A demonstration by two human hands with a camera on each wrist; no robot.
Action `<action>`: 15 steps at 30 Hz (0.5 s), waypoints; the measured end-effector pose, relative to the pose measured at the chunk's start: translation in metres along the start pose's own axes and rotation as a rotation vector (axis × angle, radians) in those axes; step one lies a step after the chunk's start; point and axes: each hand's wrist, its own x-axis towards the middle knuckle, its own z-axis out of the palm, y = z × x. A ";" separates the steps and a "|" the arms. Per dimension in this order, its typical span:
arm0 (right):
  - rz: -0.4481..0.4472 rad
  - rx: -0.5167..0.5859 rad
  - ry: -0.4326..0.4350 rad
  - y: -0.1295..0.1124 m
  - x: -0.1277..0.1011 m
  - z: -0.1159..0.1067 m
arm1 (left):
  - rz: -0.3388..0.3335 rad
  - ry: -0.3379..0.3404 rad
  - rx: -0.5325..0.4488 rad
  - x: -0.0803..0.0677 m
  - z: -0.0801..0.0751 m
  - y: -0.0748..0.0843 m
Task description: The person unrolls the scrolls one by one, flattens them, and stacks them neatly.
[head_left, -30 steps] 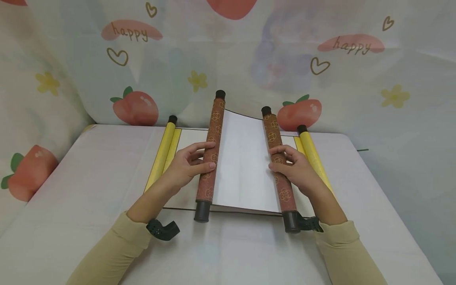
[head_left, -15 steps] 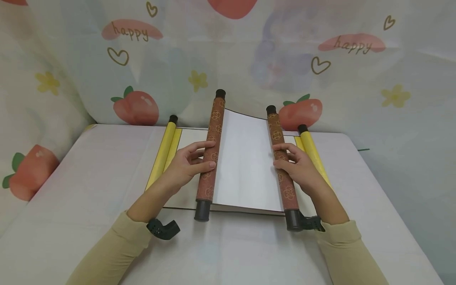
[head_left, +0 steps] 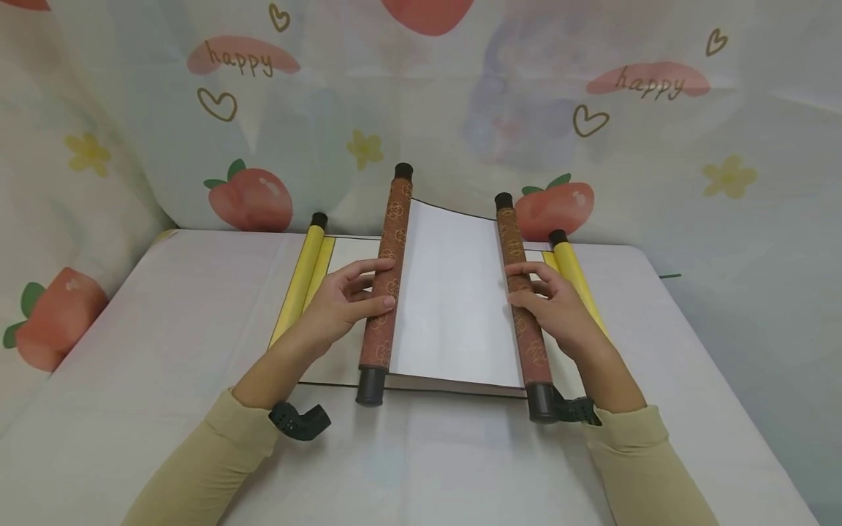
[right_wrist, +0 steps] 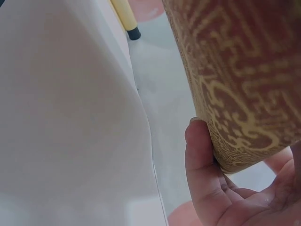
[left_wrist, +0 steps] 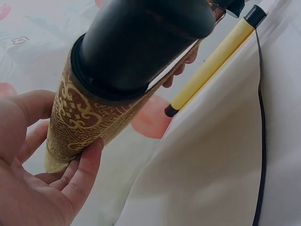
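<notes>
A hanging scroll stands partly unrolled, its blank white sheet stretched between two brown rollers with gold patterns and black end caps. My left hand grips the left roller, thumb and fingers on either side, as the left wrist view shows with the roller close up. The right roller is gripped by my right hand; in the right wrist view a fingertip lies along its patterned cloth. Both rollers tilt, their far ends leaning slightly inward. The scroll hangs over a second, yellow-trimmed scroll.
That second scroll lies spread on the white-covered table, its yellow rollers at left and right. A fruit-print curtain hangs behind. Black camera mounts sit at both wrists.
My right hand has moved slightly right with its roller, and the left roller has shifted a touch left. The white sheet between them shows wider.
</notes>
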 end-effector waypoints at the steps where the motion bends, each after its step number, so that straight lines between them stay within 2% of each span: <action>1: -0.001 -0.001 0.004 0.000 0.000 0.000 | 0.000 0.001 -0.002 0.000 0.000 0.000; 15: 0.004 0.017 0.005 0.000 0.000 -0.003 | -0.007 0.013 0.005 0.000 -0.001 -0.001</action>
